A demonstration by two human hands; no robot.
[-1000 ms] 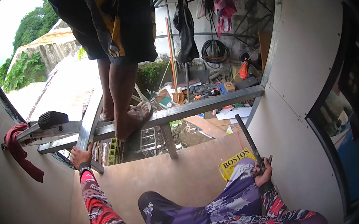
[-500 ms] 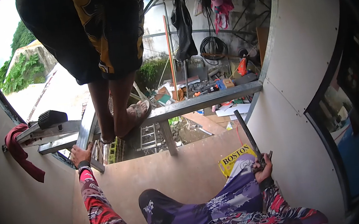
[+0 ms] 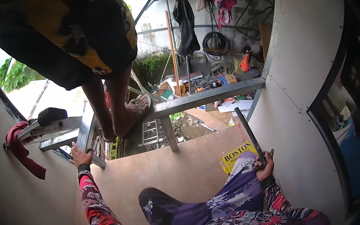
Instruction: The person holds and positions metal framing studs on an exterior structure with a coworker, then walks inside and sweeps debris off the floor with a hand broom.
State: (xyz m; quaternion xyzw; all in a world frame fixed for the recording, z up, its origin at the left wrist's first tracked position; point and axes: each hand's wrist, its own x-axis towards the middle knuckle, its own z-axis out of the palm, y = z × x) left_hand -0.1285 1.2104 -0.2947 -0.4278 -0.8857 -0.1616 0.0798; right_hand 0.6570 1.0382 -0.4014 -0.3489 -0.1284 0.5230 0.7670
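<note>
At four o'clock the right hand (image 3: 265, 168) is closed round the lower end of a dark tool (image 3: 248, 129), its shaft pointing to eleven. Farther out, between eight and nine, the left hand (image 3: 80, 155) lies open against a metal bar (image 3: 87, 129), fingers extended, arm outstretched. Beyond, towards nine, another person's sandalled foot (image 3: 132, 116) rests on a crossbeam (image 3: 207, 97).

A metal beam (image 3: 214, 95), plywood floor (image 3: 165, 173) and bare wall panel (image 3: 307, 47) suggest a building site.
</note>
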